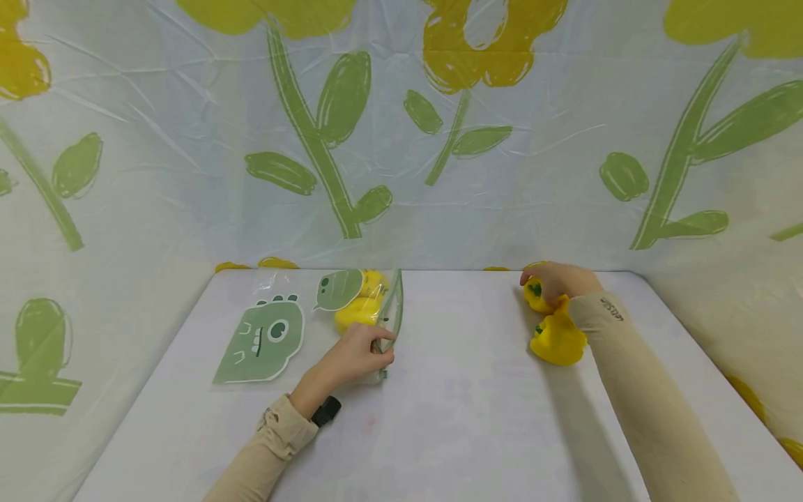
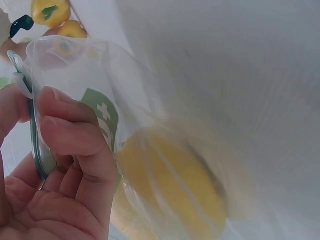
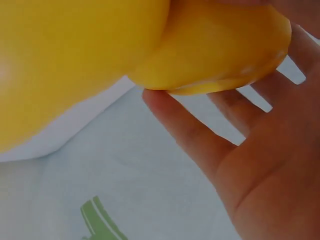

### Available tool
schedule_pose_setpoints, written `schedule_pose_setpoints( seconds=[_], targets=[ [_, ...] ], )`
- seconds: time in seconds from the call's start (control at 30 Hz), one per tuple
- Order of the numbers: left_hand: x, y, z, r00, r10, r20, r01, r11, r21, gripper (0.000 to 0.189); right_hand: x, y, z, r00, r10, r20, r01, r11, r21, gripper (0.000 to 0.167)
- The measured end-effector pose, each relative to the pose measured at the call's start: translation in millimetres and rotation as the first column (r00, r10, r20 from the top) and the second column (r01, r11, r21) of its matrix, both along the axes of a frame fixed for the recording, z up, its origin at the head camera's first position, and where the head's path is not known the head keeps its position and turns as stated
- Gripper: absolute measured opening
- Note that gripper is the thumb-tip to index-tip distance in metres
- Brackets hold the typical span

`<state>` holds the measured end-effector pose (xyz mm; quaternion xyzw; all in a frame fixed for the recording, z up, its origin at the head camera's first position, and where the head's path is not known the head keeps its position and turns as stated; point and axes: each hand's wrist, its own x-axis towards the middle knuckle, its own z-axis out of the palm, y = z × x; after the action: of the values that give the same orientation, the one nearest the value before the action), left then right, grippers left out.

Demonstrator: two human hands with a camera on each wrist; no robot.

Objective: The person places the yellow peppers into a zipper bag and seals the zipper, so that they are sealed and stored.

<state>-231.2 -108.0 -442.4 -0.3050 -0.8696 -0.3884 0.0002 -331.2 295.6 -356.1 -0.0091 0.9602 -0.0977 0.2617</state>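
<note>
My left hand [image 1: 362,351] pinches the green-edged opening of a clear zip bag [image 2: 75,60] printed with a green cartoon monster [image 1: 266,341]. Inside the bag lie yellow bell peppers [image 1: 356,314], one of them showing large through the plastic [image 2: 170,185] in the left wrist view. Over at the right, my right hand [image 1: 560,279] grips a yellow bell pepper [image 1: 535,296], with fingers around its side in the right wrist view. Just in front of it, touching or nearly so, sits another yellow bell pepper [image 1: 558,340] with a green stem.
Both hands work over a white tabletop [image 1: 464,390]. A pale cloth [image 1: 401,230] printed with yellow flowers and green leaves hangs behind the table and along its sides. The left wrist carries a black band [image 1: 326,411].
</note>
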Motion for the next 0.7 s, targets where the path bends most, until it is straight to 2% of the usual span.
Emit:
schedule_pose_setpoints(
  seconds=[0.3,0.43,0.53,0.7],
  targets=[
    [0.6,0.1,1.3,1.0,0.003,0.025,-0.003,1.0,-0.007,0.028,-3.6,-1,-0.3,0.989,0.119,-0.091,-0.121,0.993,-0.014,0.069],
    [1.0,-0.2,1.4,1.0,0.004,0.026,-0.004,1.0,-0.008,0.027,-6.2,-6,3.6,0.956,0.214,-0.201,-0.224,0.974,-0.03,0.064],
    [1.1,0.0,1.4,1.0,0.007,0.026,-0.007,1.0,-0.011,0.027,-7.1,-11,9.9,0.922,0.265,-0.282,-0.294,0.954,-0.065,0.062],
    [0.9,1.4,2.6,0.999,0.01,0.03,-0.01,1.0,-0.014,0.025,-8.1,-22,20.1,0.869,0.283,-0.405,-0.376,0.911,-0.17,0.063]
  ],
)
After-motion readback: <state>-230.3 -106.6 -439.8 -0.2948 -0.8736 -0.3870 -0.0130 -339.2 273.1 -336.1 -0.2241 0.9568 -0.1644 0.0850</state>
